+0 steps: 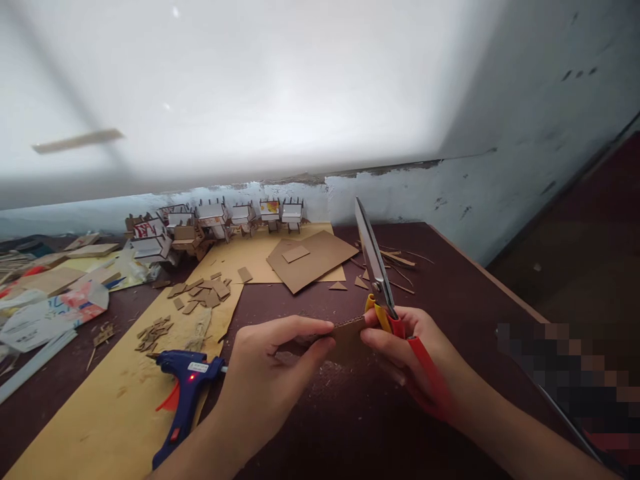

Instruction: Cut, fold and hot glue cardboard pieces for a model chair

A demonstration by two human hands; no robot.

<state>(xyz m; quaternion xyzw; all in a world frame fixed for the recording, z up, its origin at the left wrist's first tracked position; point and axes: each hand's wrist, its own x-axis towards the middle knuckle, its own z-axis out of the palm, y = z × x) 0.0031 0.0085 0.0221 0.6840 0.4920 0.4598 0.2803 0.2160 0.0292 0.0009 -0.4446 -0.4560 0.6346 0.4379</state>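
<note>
Cardboard pinched between your left hand and right hand, latter also holding scissors; uneven squeeze could crease it, divided grip could drop scissors.

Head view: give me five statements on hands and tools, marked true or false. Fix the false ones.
1. Both the left hand and right hand grip one cardboard piece. True.
2. The scissors lie flat on the table. False: the right hand holds them, blades pointing up.
3. A red light shows on the glue gun. True.
4. The scissors' handles are blue. False: red and yellow.
5. The left hand holds the glue gun. False: it pinches the cardboard piece.
</note>
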